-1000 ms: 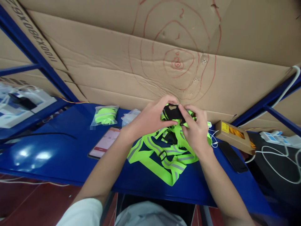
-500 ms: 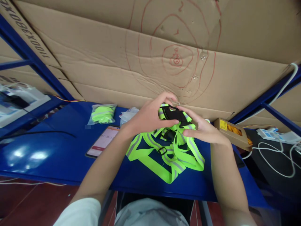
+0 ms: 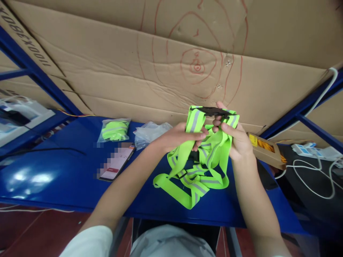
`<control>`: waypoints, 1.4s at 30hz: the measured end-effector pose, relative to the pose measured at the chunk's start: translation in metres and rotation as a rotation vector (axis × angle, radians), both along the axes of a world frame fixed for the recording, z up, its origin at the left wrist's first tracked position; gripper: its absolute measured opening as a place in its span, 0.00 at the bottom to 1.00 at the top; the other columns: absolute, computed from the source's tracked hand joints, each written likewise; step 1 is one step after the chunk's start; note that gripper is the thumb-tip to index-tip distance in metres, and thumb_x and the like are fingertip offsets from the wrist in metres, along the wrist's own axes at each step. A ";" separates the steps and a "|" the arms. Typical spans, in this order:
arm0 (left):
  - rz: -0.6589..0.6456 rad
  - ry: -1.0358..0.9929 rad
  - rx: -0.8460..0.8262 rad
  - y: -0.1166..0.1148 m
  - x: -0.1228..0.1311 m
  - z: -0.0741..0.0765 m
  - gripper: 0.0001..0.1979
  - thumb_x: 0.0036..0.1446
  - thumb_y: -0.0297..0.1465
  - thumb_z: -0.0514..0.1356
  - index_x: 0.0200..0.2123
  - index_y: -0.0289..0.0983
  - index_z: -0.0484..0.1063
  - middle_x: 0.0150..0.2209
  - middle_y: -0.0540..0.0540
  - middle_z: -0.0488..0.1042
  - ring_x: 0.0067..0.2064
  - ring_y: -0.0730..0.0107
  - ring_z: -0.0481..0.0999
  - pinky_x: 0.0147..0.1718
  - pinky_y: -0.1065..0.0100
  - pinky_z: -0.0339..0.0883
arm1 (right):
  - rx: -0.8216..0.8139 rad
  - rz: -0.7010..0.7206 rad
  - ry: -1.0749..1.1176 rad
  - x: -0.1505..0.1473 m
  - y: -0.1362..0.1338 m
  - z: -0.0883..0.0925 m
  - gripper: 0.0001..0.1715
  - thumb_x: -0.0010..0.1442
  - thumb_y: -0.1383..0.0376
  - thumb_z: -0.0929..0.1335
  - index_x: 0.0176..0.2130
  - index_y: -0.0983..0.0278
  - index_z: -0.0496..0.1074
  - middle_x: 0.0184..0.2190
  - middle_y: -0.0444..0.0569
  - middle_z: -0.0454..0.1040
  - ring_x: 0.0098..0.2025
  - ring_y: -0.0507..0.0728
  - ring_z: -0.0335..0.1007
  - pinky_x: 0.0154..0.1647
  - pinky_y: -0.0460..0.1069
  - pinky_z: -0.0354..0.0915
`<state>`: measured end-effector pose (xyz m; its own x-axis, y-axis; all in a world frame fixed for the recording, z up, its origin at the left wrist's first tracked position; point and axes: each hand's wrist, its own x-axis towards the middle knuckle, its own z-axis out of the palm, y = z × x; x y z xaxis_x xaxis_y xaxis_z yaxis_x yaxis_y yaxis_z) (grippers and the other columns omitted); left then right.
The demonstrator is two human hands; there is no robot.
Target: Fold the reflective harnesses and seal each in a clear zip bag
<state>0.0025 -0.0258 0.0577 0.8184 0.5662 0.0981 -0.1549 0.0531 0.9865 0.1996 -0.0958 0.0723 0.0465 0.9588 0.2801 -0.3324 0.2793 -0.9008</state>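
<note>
A neon-yellow reflective strap harness (image 3: 206, 184) with grey stripes lies partly on the blue table, its upper end lifted off it. My left hand (image 3: 184, 137) is closed on the strap at the left of a black buckle (image 3: 213, 111). On the other side, my right hand (image 3: 237, 137) grips the strap near the buckle's right end, with fingers behind it. The buckle spans the gap between both hands. Lower down, a small black slider (image 3: 183, 174) sits on a loop resting on the table.
A bagged neon strap bundle (image 3: 115, 130), a crumpled clear plastic bag (image 3: 151, 134) and a phone (image 3: 118, 162) lie to the left on the blue table (image 3: 66, 171). At right are a cardboard box (image 3: 265, 150) with orange contents and white cables (image 3: 308, 182). A cardboard wall (image 3: 112, 78) stands behind.
Both hands have shifted from around the buckle to the straps on either side. The buckle has risen and turned edge-on, and more strap has been lifted from the table.
</note>
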 end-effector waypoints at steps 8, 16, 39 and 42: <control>0.189 -0.004 0.601 -0.009 0.007 -0.006 0.20 0.66 0.44 0.64 0.55 0.39 0.77 0.57 0.41 0.79 0.62 0.55 0.76 0.64 0.53 0.68 | 0.155 -0.194 -0.429 -0.011 0.012 -0.020 0.42 0.65 0.45 0.70 0.72 0.52 0.60 0.64 0.53 0.74 0.63 0.66 0.74 0.62 0.64 0.73; 0.239 -0.088 0.460 -0.001 0.022 -0.022 0.30 0.59 0.40 0.70 0.63 0.41 0.71 0.65 0.40 0.73 0.69 0.52 0.69 0.68 0.49 0.63 | 0.188 -0.321 -0.578 -0.018 0.015 -0.027 0.34 0.72 0.46 0.65 0.69 0.57 0.65 0.66 0.53 0.72 0.68 0.62 0.69 0.71 0.62 0.63; -0.130 0.105 0.047 0.004 0.015 -0.034 0.26 0.49 0.32 0.76 0.52 0.38 0.78 0.53 0.41 0.82 0.54 0.56 0.82 0.55 0.54 0.76 | -0.093 -0.264 -0.571 0.009 0.010 -0.014 0.20 0.63 0.46 0.73 0.45 0.56 0.79 0.33 0.43 0.77 0.32 0.54 0.72 0.31 0.48 0.68; -0.155 0.130 0.097 0.002 0.014 -0.034 0.24 0.51 0.32 0.74 0.52 0.37 0.77 0.53 0.41 0.82 0.54 0.56 0.82 0.54 0.55 0.76 | -0.094 -0.258 -0.671 0.012 0.011 -0.016 0.22 0.66 0.46 0.70 0.53 0.55 0.75 0.34 0.43 0.78 0.31 0.53 0.71 0.30 0.48 0.66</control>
<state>0.0165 -0.0234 0.0239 0.9044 0.4254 0.0336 -0.0231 -0.0299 0.9993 0.2117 -0.0844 0.0568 0.1217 0.9618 0.2451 0.3669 0.1859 -0.9115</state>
